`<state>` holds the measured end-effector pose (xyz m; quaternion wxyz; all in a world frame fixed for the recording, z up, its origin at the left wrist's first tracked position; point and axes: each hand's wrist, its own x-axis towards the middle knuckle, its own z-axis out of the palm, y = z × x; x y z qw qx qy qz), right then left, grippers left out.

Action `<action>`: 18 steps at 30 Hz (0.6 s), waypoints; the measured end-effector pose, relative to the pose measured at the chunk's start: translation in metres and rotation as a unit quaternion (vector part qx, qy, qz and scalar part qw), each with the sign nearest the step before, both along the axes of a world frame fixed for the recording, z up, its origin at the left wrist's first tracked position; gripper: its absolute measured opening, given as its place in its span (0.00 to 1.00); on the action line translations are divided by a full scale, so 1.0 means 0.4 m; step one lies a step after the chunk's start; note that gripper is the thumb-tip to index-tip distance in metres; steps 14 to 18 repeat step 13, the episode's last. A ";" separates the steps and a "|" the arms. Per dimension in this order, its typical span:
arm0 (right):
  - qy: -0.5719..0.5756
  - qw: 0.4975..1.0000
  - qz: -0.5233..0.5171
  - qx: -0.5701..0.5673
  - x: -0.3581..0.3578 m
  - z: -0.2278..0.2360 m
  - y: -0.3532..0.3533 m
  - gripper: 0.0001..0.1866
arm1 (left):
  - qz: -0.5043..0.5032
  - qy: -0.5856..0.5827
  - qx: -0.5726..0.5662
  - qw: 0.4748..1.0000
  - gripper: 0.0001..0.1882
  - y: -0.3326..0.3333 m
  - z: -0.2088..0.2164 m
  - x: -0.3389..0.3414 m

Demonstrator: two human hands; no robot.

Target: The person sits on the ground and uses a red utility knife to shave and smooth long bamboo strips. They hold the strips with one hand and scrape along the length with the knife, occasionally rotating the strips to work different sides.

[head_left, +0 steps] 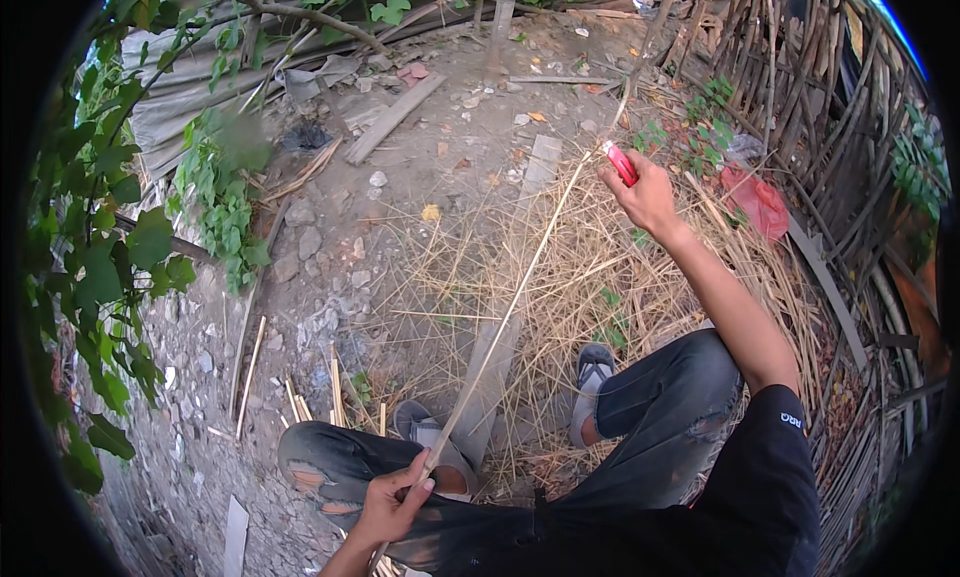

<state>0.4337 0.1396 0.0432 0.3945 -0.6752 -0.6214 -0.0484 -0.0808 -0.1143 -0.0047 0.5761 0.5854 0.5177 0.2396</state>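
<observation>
A long, thin, pale stick (pixel 522 287) slants from my lap up toward the far right. Near its lower end my left hand (pixel 393 505) is closed around it, with the thumb along the stick. My right hand (pixel 645 195) reaches out at the far right, closed on a red-handled cutter (pixel 622 165) with a pale tip. The tip is close to the stick's upper part; whether they touch I cannot tell. Under the stick lies a grey wooden board (pixel 487 377) between my feet. Straw-like shavings (pixel 590 267) cover the ground around it.
Several cut sticks (pixel 337 389) stand by my left knee. A red plastic bag (pixel 755 202) lies right of the shavings, near a stick fence (pixel 800 67). Leafy vines (pixel 110 277) hang at the left. A loose plank (pixel 396 119) lies farther off among stones.
</observation>
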 end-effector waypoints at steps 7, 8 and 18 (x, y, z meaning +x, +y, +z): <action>-0.125 0.986 0.091 0.066 0.018 -0.009 0.020 0.21 | -0.023 0.000 0.020 1.000 0.25 0.000 0.001 0.001; -0.130 0.986 0.093 0.043 0.025 -0.012 0.020 0.20 | -0.023 -0.002 0.020 1.000 0.25 0.000 0.002 0.004; -0.151 0.981 0.113 -0.053 0.046 -0.013 0.022 0.23 | -0.041 0.013 0.036 0.998 0.25 0.003 0.012 0.000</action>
